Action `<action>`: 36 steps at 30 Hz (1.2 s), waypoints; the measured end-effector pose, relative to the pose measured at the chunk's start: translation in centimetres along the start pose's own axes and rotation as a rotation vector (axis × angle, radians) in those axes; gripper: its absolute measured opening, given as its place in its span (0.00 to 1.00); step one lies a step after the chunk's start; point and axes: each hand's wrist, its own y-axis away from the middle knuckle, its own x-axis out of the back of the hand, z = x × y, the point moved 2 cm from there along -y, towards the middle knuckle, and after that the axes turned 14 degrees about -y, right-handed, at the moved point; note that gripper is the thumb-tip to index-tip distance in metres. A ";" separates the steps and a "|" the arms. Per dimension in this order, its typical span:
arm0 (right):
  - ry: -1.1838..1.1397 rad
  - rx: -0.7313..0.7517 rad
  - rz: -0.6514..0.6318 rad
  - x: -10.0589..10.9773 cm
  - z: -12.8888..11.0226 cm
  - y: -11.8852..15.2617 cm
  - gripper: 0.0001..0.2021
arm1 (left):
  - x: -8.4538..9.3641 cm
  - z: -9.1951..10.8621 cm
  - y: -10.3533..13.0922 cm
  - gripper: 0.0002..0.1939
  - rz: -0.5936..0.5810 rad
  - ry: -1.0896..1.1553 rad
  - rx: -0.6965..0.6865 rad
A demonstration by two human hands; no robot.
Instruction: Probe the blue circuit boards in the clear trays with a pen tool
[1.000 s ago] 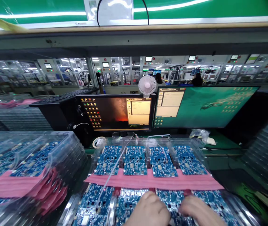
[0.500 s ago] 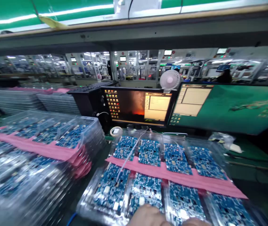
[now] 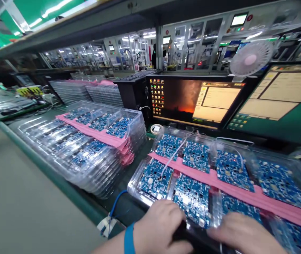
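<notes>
My left hand [image 3: 163,224], with a blue band on the wrist, is closed round a black object [image 3: 198,234] at the bottom centre. My right hand [image 3: 242,229] lies over the right part of that object, its fingers bent and partly hidden; I cannot tell how firmly it grips. Just beyond both hands is a clear plastic tray [image 3: 137,181] holding blue circuit boards [image 3: 195,155] in two rows. A pink strip [image 3: 198,174] runs between the rows. A thin white cable [image 3: 175,153] crosses the boards at the left.
Left of the tray rises a stack of clear trays [image 3: 137,130] with boards and pink strips. Behind stand two monitors [image 3: 176,95] and a small white fan [image 3: 251,58]. A blue cable [image 3: 117,203] hangs near the green table edge [image 3: 60,183].
The view has swung left and down. Both hands, barely visible at the bottom edge before, now show more fully, and the black object between them has come into view.
</notes>
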 end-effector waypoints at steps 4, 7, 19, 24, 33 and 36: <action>-0.003 -0.284 0.212 0.0 1.0 -3.9 0.12 | 0.9 -1.4 1.7 0.15 0.028 0.066 0.109; -0.180 -0.375 0.138 -2.6 2.1 -7.7 0.08 | 0.6 -1.8 2.3 0.12 0.017 0.075 0.053; -0.040 -0.265 -0.069 -7.1 4.1 -11.2 0.06 | -0.4 -2.0 3.0 0.14 0.107 0.048 0.012; 0.044 -0.255 -0.132 -7.3 3.7 -11.4 0.06 | -0.6 -2.0 3.1 0.14 0.068 0.053 0.015; -0.048 -0.318 -0.042 -4.3 1.0 -11.1 0.07 | 0.4 -2.2 3.2 0.16 0.098 0.091 0.005; -0.108 -0.364 0.082 -2.4 -0.6 -9.6 0.07 | 0.7 -2.5 3.3 0.16 0.150 0.083 0.171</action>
